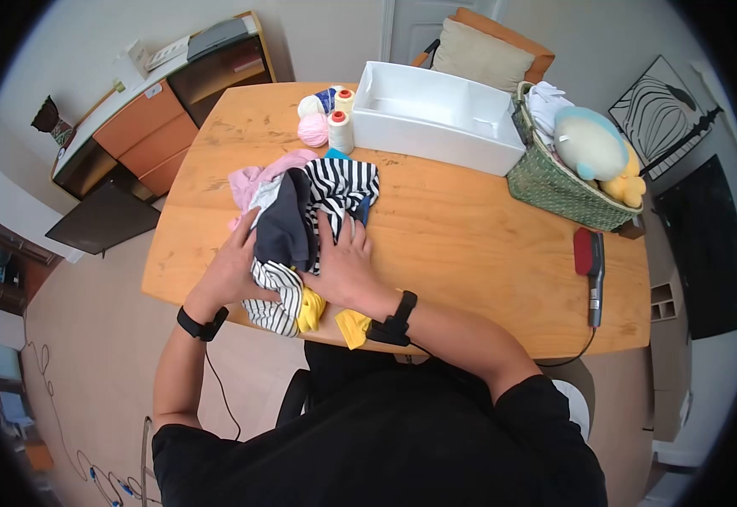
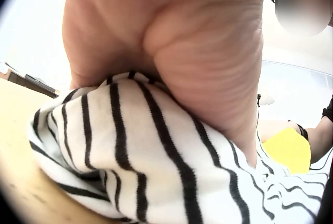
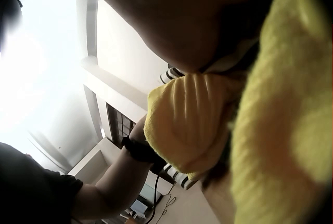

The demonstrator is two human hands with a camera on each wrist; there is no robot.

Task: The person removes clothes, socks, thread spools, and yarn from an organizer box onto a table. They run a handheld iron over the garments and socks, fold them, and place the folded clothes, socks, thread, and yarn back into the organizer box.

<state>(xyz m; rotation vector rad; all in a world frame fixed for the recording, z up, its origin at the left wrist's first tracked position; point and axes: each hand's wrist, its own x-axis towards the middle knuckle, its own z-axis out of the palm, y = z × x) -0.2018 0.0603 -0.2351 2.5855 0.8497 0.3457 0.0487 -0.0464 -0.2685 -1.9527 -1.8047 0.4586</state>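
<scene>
A heap of clothes lies at the near left of the wooden table, a dark grey garment point(image 1: 285, 224) on top. My left hand point(image 1: 231, 266) rests on its left side with the fingers extended and the thumb over a white garment with black stripes point(image 1: 271, 319). In the left wrist view the palm presses on that striped fabric point(image 2: 156, 156); its fingers are hidden. On the heap's right side lies my right hand point(image 1: 347, 269), fingers spread. Yellow ribbed cloth point(image 3: 187, 120) bunches below it. A bolder striped garment point(image 1: 343, 177) and a pink one point(image 1: 254, 179) show behind.
Beyond the heap stand a pink yarn ball point(image 1: 312, 130) and thread cones point(image 1: 339, 133), beside a white bin point(image 1: 436, 139). A green basket point(image 1: 554, 190) with plush toys is at the far right. A corded brush point(image 1: 593, 279) lies near the right edge. Another yellow piece point(image 1: 353, 328) overhangs the front edge.
</scene>
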